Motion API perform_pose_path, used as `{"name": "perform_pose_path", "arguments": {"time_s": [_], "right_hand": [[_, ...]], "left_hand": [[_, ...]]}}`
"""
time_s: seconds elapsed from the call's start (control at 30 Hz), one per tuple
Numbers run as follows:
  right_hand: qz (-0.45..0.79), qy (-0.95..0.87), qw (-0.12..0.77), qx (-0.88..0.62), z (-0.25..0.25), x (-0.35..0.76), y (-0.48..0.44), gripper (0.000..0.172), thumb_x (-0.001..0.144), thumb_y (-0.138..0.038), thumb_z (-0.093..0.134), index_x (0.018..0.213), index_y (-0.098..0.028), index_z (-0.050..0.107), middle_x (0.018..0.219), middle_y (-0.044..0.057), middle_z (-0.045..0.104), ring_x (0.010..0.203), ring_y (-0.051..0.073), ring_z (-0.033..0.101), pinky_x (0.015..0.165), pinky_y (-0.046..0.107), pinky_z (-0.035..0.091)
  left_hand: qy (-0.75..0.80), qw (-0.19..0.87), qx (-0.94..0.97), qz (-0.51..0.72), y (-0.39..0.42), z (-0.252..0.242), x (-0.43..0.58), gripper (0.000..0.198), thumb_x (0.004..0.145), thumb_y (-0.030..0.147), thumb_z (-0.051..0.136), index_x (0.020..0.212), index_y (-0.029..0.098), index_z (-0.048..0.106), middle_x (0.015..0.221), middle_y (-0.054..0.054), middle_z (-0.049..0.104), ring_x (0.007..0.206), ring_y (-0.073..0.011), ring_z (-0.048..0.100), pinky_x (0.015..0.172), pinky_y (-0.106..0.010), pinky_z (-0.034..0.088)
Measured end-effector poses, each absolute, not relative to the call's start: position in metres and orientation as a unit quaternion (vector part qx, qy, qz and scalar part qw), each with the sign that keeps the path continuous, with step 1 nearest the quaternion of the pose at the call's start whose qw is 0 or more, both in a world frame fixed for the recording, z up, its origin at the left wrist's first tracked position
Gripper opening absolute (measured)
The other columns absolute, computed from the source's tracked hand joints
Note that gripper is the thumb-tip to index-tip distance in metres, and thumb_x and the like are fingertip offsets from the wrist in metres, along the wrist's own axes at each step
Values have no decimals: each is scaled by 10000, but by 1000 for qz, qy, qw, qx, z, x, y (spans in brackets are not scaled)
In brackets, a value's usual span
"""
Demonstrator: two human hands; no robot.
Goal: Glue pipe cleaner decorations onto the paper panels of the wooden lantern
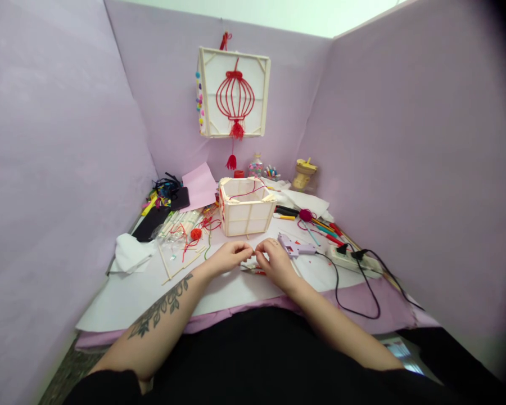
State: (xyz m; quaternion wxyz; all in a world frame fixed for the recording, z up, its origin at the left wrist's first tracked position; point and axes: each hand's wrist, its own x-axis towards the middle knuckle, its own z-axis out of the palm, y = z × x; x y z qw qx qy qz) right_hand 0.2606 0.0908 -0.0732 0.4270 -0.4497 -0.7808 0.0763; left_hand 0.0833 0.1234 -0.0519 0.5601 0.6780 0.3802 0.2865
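1. Lilac panels [168,84] on three sides; white sheet [122,309] over the work surface.
2. Landmark: white open-top box [249,218], pale stick frame, upright on the sheet.
3. Left hand [231,257] and right hand [274,262]: just nearer than the box. Each has thumb and fingertips together, the two pinches almost meeting. Can't tell what, if anything, is clamped between.
4. Red-handled tool [259,273]: nearer than the box, under the hands, partly hidden.
5. Lilac glue gun [296,246]: right of the box, slightly nearer. Power strip [354,261] farther right.
6. Left of the box: orange-red yarn ball [195,234], packed sticks [179,225]; loose sticks [181,271] nearer.
7. Above and behind the box: hanging lantern [235,95], red lantern motif on its front.
8. Magenta yarn ball [306,215]: right of the box.
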Motion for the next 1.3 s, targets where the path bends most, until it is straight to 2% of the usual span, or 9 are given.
{"name": "perform_pose_path", "arguments": {"time_s": [0.2,0.37,0.47,0.7,1.03,1.3], "right_hand": [[101,-731,471,-483,-70,263,88,119,892,-180,466,785,-205,511,772,33,548,772,182,515,730,318,407],[92,-722,489,-480,-70,262,85,130,898,-183,461,776,-209,500,768,36,542,769,183,507,730,324,406],[72,-728,495,-469,-72,259,83,139,899,-185,462,770,-211,504,772,38,557,782,187,512,735,326,406],[65,-739,494,-453,-76,255,81,116,894,-177,470,792,-213,512,791,46,576,803,193,529,735,325,418],[73,-750,493,-435,-78,247,78,110,892,-160,475,798,-215,494,792,40,563,806,189,522,746,320,430],[64,-760,486,-427,-80,244,77,108,890,-141,480,808,-210,495,797,45,562,811,189,520,741,315,427]], "left_hand": [[381,588,617,359,126,-53,83,381,763,520,638,786,140,625,780,-40,644,616,-90,524,533,-202,403],[391,625,557,382,128,-58,86,432,694,540,706,857,146,644,885,-61,659,663,-93,535,534,-195,398],[387,663,506,393,126,-57,88,427,653,529,745,805,140,658,914,-71,650,689,-92,532,530,-186,376],[371,700,454,408,125,-53,90,347,551,387,837,692,130,652,693,-4,579,645,-80,502,540,-194,345],[334,742,374,445,125,-57,93,337,552,338,840,707,130,624,749,-9,624,551,-32,454,485,-177,320],[306,764,350,447,124,-58,95,306,571,296,840,671,125,607,591,28,537,504,-29,421,451,-159,298]]}}
